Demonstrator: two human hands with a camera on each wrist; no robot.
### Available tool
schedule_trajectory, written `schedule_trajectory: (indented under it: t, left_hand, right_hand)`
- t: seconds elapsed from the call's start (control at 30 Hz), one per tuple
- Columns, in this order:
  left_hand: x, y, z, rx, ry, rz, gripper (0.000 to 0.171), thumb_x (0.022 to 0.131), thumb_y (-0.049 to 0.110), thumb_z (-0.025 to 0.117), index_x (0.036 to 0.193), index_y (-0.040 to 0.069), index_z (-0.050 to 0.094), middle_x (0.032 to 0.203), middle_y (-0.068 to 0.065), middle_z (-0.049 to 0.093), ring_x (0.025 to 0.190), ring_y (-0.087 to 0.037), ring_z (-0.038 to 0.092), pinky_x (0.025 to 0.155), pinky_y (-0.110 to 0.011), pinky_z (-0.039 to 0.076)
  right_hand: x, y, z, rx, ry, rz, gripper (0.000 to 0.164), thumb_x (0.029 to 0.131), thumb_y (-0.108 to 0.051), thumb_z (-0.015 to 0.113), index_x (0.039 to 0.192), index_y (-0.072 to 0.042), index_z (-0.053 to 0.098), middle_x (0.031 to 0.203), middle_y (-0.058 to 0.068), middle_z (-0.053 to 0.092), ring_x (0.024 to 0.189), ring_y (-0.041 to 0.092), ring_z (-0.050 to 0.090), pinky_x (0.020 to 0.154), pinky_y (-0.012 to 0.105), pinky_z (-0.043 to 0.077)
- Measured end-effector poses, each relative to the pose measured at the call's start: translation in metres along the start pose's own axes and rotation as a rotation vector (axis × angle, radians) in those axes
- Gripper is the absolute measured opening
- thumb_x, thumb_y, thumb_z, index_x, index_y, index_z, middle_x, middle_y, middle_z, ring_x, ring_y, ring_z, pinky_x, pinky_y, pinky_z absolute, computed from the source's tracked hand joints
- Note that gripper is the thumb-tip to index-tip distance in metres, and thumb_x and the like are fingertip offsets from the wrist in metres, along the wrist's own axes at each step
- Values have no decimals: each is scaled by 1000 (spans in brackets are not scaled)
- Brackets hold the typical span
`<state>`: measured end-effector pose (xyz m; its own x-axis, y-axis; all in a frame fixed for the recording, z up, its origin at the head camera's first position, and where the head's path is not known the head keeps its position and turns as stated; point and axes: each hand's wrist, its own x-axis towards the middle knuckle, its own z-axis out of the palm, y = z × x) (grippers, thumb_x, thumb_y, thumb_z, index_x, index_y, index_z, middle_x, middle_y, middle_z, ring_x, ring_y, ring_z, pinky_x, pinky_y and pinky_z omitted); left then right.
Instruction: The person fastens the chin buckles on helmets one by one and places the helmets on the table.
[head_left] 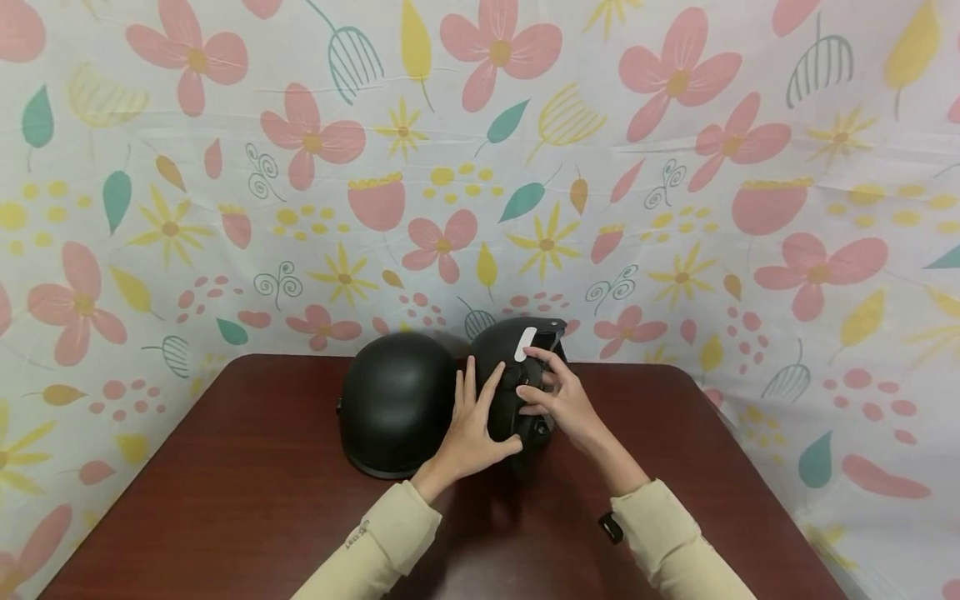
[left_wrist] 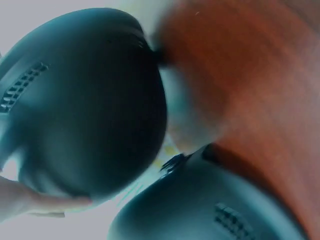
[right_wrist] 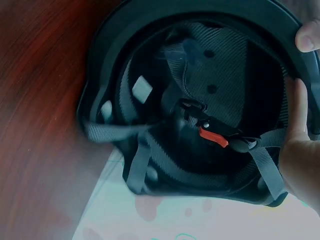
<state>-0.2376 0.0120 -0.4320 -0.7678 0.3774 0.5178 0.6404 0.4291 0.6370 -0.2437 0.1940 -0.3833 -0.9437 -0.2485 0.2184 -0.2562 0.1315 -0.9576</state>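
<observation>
A black helmet is tipped on its side towards the back of the table, its opening facing right. My left hand rests on its shell with fingers spread, the thumb near the lower rim. With the right hand I grip the rim, thumb and forefinger outside and other fingers curled inward. The right wrist view looks into the lining, with grey webbing straps and a buckle with a red tab. Close on the left stands a second black helmet, dome up. Grilled vents show in the left wrist view.
Both helmets are on a dark reddish-brown table. Right behind its back edge hangs a white cloth printed with pink flowers and leaves. A small black device sits at the right sleeve cuff.
</observation>
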Motion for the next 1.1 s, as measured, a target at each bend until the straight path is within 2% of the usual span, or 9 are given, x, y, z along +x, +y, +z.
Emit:
schedule_trajectory:
  t: [0.13, 0.27, 0.4, 0.5, 0.67, 0.8, 0.93, 1.1]
  left_hand:
    - [3, 5, -6, 95, 15, 0, 95, 78, 27, 74, 157, 18, 22, 161, -30, -1, 142, -63, 5, 104, -78, 22]
    - [6, 7, -9, 169, 53, 6, 92, 76, 30, 75, 155, 18, 29, 160, -29, 10, 141, -62, 16, 103, -76, 28]
    - [11, 10, -13, 246, 114, 43, 88, 72, 32, 77, 151, 19, 39, 157, -28, 23, 138, -59, 27, 101, -73, 34]
    - [13, 14, -14, 273, 138, 58, 87, 71, 33, 77, 149, 20, 42, 156, -27, 27, 137, -58, 30, 100, -73, 35]
    - [15, 19, -15, 297, 135, 56, 85, 72, 38, 76, 148, 21, 43, 155, -26, 28, 136, -56, 32, 102, -71, 34]
    - [18, 20, -16, 272, 73, 41, 86, 76, 48, 76, 150, 24, 40, 157, -26, 23, 137, -55, 28, 105, -72, 29]
    - [23, 18, -19, 183, 0, -15, 87, 78, 49, 77, 152, 28, 36, 160, -24, 13, 141, -55, 18, 107, -74, 22]
    - [31, 14, -23, 103, -28, -81, 83, 80, 44, 78, 151, 30, 37, 161, -23, 11, 145, -50, 16, 107, -73, 25]
  right_hand:
    - [1, -1, -2, 66, 11, 11, 64, 95, -7, 59, 151, -8, 30, 134, 37, 48, 91, 5, 69, 80, 33, 60]
    - [2, -3, 0, 99, 38, 26, 63, 95, -5, 59, 151, -7, 30, 133, 36, 49, 87, 4, 69, 78, 31, 60]
    - [3, -6, 1, 152, 83, 50, 63, 94, -5, 59, 150, -8, 31, 117, 17, 61, 81, 7, 70, 77, 30, 59]
    - [3, -8, -1, 183, 96, 66, 63, 94, -5, 59, 150, -7, 30, 105, -1, 62, 77, 8, 69, 77, 29, 59]
    - [4, -10, -7, 216, 86, 89, 64, 94, -6, 59, 151, -8, 29, 98, -7, 64, 75, 8, 69, 77, 27, 59]
    - [4, -9, -15, 248, 91, 99, 64, 95, -7, 58, 152, -10, 30, 94, -8, 66, 74, 8, 69, 75, 25, 58]
    - [2, -7, -21, 252, 86, 86, 63, 95, -6, 56, 152, -9, 29, 92, -10, 67, 75, 6, 69, 74, 25, 58]
    - [-2, -6, -26, 252, 91, 86, 62, 95, -5, 55, 152, -7, 29, 96, -10, 67, 75, 7, 70, 73, 25, 58]
